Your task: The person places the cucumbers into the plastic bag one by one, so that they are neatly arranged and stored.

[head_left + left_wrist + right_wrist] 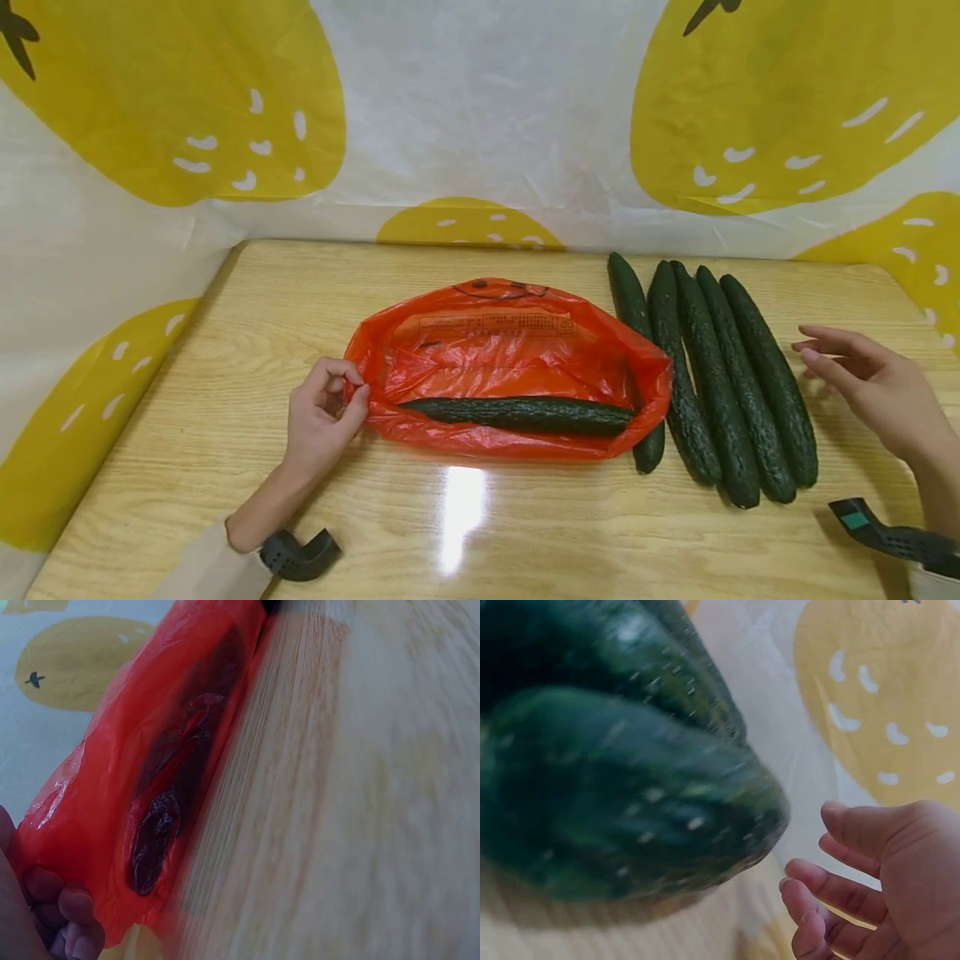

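My left hand [324, 410] pinches the left edge of a red plastic bag [480, 367], thumb against curled fingers. The bag lies on its side with its mouth spread wide. One dark green cucumber [525, 414] lies lengthwise inside, along the near edge; in the left wrist view it shows through the red film [176, 772]. My right hand [873, 383] hovers to the right of the other cucumbers, its fingers loosely bent and holding nothing. Nearest to it is the rightmost cucumber [772, 383], whose tip [727, 817] appears close to the fingers in the right wrist view.
Several more cucumbers [705, 392] lie side by side right of the bag, the leftmost one [637, 333] partly behind the bag's right end. They rest on a light wooden table [247, 333]. A white cloth with yellow fruit prints [487, 108] hangs along the back and sides.
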`<act>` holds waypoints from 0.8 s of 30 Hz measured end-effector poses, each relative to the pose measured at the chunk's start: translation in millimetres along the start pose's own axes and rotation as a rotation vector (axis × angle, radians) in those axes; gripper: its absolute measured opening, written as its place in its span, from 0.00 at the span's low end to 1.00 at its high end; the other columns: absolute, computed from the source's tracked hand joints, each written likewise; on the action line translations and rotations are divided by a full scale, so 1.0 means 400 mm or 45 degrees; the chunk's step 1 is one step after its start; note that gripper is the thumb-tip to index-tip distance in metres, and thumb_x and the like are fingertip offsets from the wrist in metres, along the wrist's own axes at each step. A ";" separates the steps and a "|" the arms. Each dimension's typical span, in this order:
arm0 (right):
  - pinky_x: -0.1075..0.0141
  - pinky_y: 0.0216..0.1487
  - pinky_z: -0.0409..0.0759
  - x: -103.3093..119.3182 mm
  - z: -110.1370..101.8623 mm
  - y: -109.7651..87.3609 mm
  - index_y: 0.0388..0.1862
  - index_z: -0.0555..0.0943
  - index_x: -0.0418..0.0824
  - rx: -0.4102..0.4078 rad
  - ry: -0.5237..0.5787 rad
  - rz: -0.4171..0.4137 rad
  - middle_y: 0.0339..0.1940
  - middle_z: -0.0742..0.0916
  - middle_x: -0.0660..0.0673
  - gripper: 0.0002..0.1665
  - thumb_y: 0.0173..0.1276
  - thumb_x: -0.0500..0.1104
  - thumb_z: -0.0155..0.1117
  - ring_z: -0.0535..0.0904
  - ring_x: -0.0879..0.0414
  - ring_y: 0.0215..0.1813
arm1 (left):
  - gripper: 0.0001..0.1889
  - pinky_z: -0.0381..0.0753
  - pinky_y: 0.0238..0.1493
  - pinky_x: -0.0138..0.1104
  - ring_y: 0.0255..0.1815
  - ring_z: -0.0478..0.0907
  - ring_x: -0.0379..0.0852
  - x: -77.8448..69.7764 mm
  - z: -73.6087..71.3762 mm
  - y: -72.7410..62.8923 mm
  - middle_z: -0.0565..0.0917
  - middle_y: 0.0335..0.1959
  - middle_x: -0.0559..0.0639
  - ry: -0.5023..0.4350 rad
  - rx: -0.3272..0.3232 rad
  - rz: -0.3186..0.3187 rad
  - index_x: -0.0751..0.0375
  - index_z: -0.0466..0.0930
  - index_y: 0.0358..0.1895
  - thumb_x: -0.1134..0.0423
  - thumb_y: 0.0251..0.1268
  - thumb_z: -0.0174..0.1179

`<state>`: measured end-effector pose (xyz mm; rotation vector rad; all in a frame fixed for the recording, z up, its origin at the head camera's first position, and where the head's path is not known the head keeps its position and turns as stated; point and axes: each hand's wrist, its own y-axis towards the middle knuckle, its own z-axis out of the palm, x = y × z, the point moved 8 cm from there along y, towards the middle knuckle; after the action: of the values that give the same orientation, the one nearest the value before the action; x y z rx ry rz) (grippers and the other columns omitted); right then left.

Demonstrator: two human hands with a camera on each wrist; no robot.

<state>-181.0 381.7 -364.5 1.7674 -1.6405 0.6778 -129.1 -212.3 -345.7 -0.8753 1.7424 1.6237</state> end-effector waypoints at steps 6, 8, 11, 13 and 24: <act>0.75 0.27 0.73 -0.005 0.020 -0.001 0.70 0.67 0.44 0.038 0.011 0.000 0.47 0.77 0.70 0.28 0.72 0.38 0.55 0.77 0.70 0.34 | 0.11 0.62 0.16 0.29 0.19 0.66 0.37 0.002 0.001 0.000 0.72 0.16 0.50 0.007 0.007 -0.002 0.78 0.67 0.34 0.89 0.45 0.50; 0.75 0.27 0.73 -0.003 0.026 -0.001 0.71 0.66 0.45 0.050 0.054 -0.003 0.48 0.78 0.68 0.29 0.72 0.37 0.55 0.77 0.70 0.35 | 0.11 0.63 0.15 0.29 0.19 0.66 0.37 0.000 0.002 0.001 0.72 0.16 0.50 0.012 0.007 0.002 0.78 0.67 0.34 0.89 0.45 0.50; 0.74 0.27 0.72 0.001 0.032 0.000 0.72 0.64 0.46 0.050 0.093 -0.002 0.49 0.78 0.66 0.31 0.72 0.35 0.55 0.77 0.70 0.35 | 0.11 0.63 0.16 0.28 0.19 0.66 0.37 -0.001 0.002 0.000 0.72 0.16 0.50 0.034 0.005 0.004 0.78 0.68 0.34 0.89 0.45 0.50; 0.74 0.27 0.72 0.001 0.035 0.001 0.72 0.64 0.47 0.050 0.091 0.006 0.49 0.78 0.67 0.31 0.72 0.36 0.54 0.76 0.70 0.35 | 0.11 0.64 0.16 0.28 0.19 0.66 0.37 -0.002 0.002 0.001 0.72 0.16 0.50 0.051 0.005 0.007 0.78 0.68 0.34 0.88 0.45 0.50; 0.81 0.34 0.67 -0.001 0.054 0.002 0.74 0.61 0.50 0.101 -0.109 0.015 0.52 0.70 0.69 0.34 0.71 0.42 0.58 0.69 0.77 0.43 | 0.11 0.63 0.15 0.28 0.19 0.66 0.36 -0.001 0.003 0.001 0.73 0.16 0.50 0.069 0.012 0.010 0.77 0.68 0.34 0.88 0.45 0.51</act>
<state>-182.8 366.1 -379.2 1.8676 -1.7031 0.6899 -129.1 -211.1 -345.4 -0.9169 1.7913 1.6092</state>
